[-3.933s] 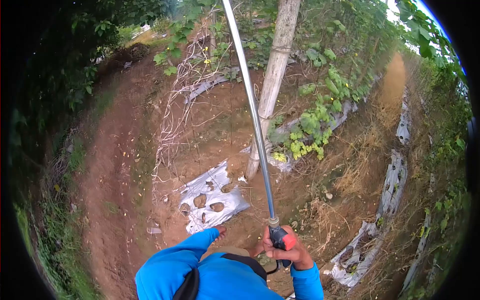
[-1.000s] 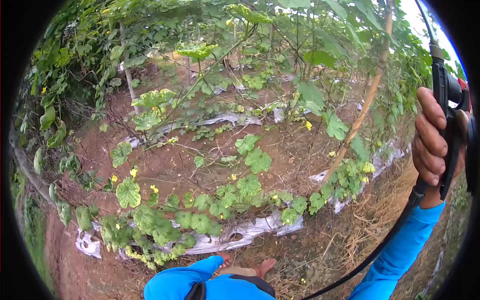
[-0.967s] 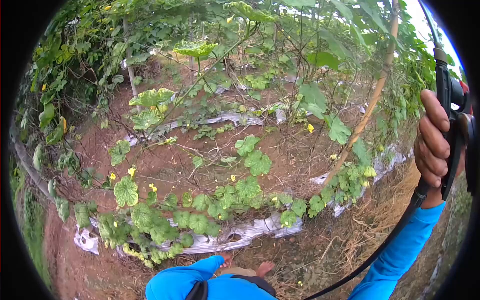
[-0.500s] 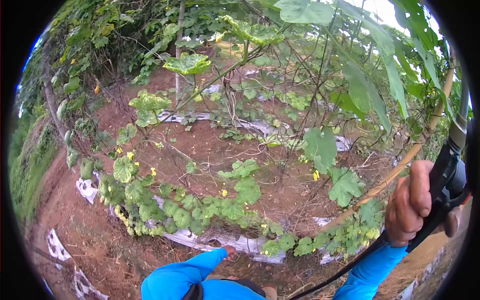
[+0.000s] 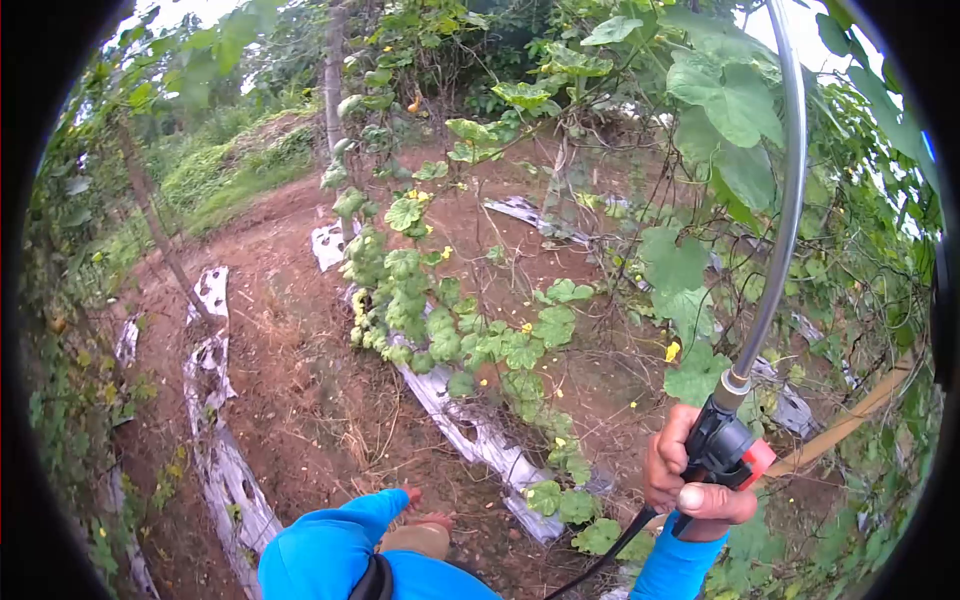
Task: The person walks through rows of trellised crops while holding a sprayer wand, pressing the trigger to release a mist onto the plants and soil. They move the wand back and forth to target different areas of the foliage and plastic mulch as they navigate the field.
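My right hand (image 5: 672,462) is wrapped round the black handle of a spray wand (image 5: 722,440), which has a red part on its side. The wand's metal tube (image 5: 793,170) rises from the handle and curves up past the top of the view. From below the grip a black hose (image 5: 600,572) runs down to the left. My left hand (image 5: 412,497) hangs low beside my body, above the soil. It shows too small to make out its fingers. Leafy vines with yellow flowers (image 5: 520,345) trail in front of me, close to the wand.
Strips of torn plastic mulch (image 5: 470,430) lie along the rows on reddish soil (image 5: 310,390). A wooden post (image 5: 334,80) stands ahead, a leaning pole (image 5: 150,210) at left. A slanting bamboo pole (image 5: 850,420) crosses at right. Large leaves (image 5: 725,100) hang overhead.
My view has turned left, bringing more mulch strips into sight. The wand has shifted left in view, and its tube now shows clearly. My right hand keeps its grip.
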{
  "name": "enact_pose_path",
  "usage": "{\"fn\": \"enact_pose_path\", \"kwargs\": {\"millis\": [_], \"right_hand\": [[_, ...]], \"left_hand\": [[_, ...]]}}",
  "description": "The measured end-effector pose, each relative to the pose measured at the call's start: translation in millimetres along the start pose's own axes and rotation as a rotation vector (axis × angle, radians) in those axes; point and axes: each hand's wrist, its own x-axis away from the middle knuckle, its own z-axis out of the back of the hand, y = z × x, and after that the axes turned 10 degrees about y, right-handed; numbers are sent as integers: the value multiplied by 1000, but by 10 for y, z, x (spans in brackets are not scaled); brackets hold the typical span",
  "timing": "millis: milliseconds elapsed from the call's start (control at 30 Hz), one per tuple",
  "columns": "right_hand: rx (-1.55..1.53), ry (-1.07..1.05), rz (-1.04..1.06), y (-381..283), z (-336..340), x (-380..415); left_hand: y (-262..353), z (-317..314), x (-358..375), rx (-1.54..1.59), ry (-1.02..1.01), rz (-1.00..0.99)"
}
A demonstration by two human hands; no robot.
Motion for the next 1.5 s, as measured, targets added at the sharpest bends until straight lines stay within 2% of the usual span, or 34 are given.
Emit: {"fn": "enact_pose_path", "kwargs": {"millis": [100,200,267,333,400,433,500,533,567,633,733,767,800,833,867,933,967,1133,1200,1333,1367,1400,1500], "right_hand": [[-107,-115,-69,76,-40,222],[-200,-287,-182,180,-142,364],[-232,-458,-257,262,-215,349],[-478,-825,-387,505,-307,350],[-620,-1007,-372,850,-486,532],[-582,-971,-357,1021,-531,690],[-512,-842,-325,1230,-621,1128],[-492,-684,-363,1295,-638,1391],[-471,-628,-335,1354,-678,1592],[-472,-567,-328,1495,-712,1970],[-570,-534,-407,1568,-703,2501],[-613,-559,-437,1566,-680,2652],[-610,-570,-448,1576,-657,2783],[-700,-678,-487,1613,-643,2904],[-795,-795,-529,1622,-642,3022],[-798,-904,-493,1610,-677,3281],[-814,-948,-519,1608,-681,3409],[-802,-1040,-616,1489,-612,3918],[-784,-1078,-632,1412,-517,4073],[-702,-1052,-695,1267,64,4602],[-630,-1000,-689,1201,238,4769],[-562,-941,-686,1163,436,4944],[-578,-978,-718,1014,1026,5392]], "left_hand": [[-863,-281,551,-17,-4,110],[-1379,-442,980,-50,89,120],[-1668,-446,1318,161,24,-20],[-1794,-453,1749,222,89,42],[-2116,-525,1824,438,150,9],[-2297,-574,1925,477,168,-77],[-2568,-708,2277,601,134,-37],[-2718,-780,2476,717,96,3],[-2910,-869,2572,712,93,11],[-3428,-1263,2746,826,133,299],[-4070,-1948,3389,827,231,350],[-4243,-2131,3550,833,232,353],[-4424,-2347,3721,814,189,438],[-4613,-2569,3903,801,147,526],[-4823,-2783,4068,829,162,531],[-5153,-3082,4364,981,15,502],[-5068,-3202,4645,899,205,551],[-5481,-3813,5099,1003,334,522],[-5353,-3859,5332,1001,398,489],[-5325,-4458,5483,1082,542,430],[-5380,-4633,5492,1182,449,352],[-5335,-4831,5545,1177,470,348],[-5146,-5571,5819,1026,453,429]]}}
